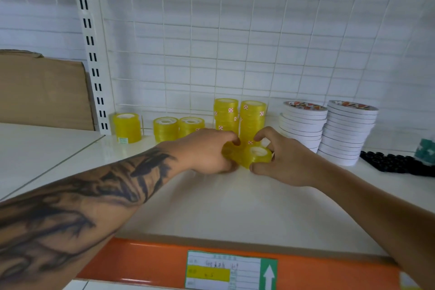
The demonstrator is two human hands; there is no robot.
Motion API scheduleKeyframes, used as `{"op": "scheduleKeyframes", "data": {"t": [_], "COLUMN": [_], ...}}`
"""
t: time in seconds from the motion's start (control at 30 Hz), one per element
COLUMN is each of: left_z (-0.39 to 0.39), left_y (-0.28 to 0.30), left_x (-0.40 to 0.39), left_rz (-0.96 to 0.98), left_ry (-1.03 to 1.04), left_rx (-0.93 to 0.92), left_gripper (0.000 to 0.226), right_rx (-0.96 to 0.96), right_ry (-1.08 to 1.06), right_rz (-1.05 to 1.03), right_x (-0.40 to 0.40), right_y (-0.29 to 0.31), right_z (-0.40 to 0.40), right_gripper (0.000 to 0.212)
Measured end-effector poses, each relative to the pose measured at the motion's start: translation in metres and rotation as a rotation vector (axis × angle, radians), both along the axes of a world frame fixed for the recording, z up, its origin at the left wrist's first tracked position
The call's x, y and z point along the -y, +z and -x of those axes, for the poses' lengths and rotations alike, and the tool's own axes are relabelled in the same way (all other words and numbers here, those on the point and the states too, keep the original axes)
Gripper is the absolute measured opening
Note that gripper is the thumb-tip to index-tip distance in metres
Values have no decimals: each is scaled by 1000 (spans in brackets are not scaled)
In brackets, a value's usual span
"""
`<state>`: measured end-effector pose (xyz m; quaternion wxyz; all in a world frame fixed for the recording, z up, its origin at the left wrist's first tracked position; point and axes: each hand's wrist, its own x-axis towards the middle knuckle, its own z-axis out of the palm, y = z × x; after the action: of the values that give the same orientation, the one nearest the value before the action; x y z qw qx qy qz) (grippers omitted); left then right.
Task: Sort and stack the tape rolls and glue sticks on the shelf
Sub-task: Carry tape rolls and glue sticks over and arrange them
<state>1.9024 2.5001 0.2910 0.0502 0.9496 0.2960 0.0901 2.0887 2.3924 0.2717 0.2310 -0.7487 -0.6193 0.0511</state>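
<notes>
white wire grid back panel (235,30), slotted white upright (90,49), cardboard sheet (42,92), orange shelf edge (146,263)

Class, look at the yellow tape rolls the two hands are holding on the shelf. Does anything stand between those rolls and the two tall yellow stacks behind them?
Nothing visible does. The left hand and right hand grip the yellow tape rolls directly in front of the two tall yellow stacks, with only bare shelf there. The white stacks stand off to the right.

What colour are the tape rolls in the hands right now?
Translucent yellow tape rolls, gripped by the left hand and the right hand; the head view shows it.
</notes>
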Motion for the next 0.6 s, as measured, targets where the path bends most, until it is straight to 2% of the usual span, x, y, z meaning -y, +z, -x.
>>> {"op": "scheduleKeyframes", "data": {"t": [0.17, 0.33, 0.6], "left_z": [-2, -3, -6], "left_y": [3, 9, -7], "left_x": [-8, -13, -15], "left_rz": [87, 150, 162], "left_ry": [-5, -2, 37], "left_rx": [-41, -55, 147], "left_gripper": [60, 57, 67], "right_rx": [58, 54, -21], "right_ry": [20, 71, -22], "right_rz": [57, 51, -30], "right_x": [-2, -4, -9], "right_y": [2, 2, -1], "right_z": [-4, -7, -10], "right_gripper": [54, 58, 64]}}
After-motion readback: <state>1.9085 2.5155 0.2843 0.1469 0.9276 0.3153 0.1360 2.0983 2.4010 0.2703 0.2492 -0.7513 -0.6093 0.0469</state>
